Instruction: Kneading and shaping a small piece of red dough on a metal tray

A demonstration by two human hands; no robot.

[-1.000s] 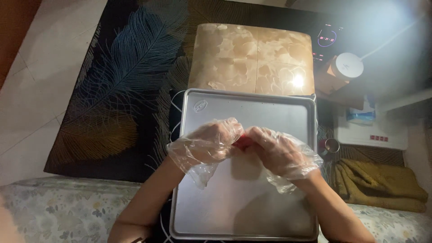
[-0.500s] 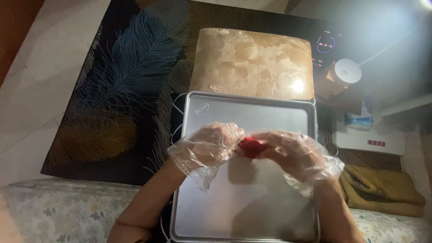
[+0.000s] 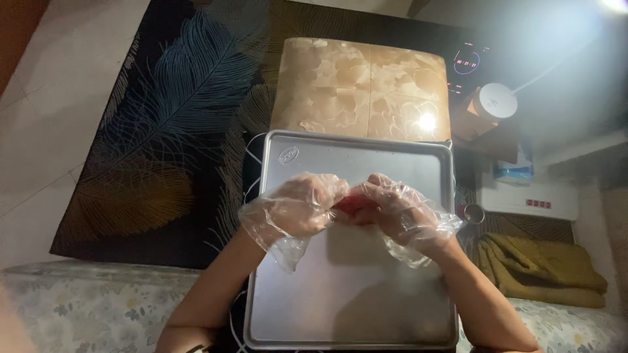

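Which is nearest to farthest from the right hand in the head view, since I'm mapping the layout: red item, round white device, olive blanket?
1. Red item, pinched between right hand and left hand.
2. Olive blanket, lower right.
3. Round white device, upper right.

Both gloved hands — left hand (image 3: 297, 208) and right hand (image 3: 399, 210) — pinch a small red piece (image 3: 347, 204) together above the metal baking tray (image 3: 353, 287)

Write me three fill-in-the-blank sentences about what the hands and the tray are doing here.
1. Both hands, left hand and right hand, wear clear plastic ____.
2. Between them they hold a small ____-coloured thing.
3. The hands are above a metal ____ that has nothing lying on it.

Missing words: gloves; red; tray
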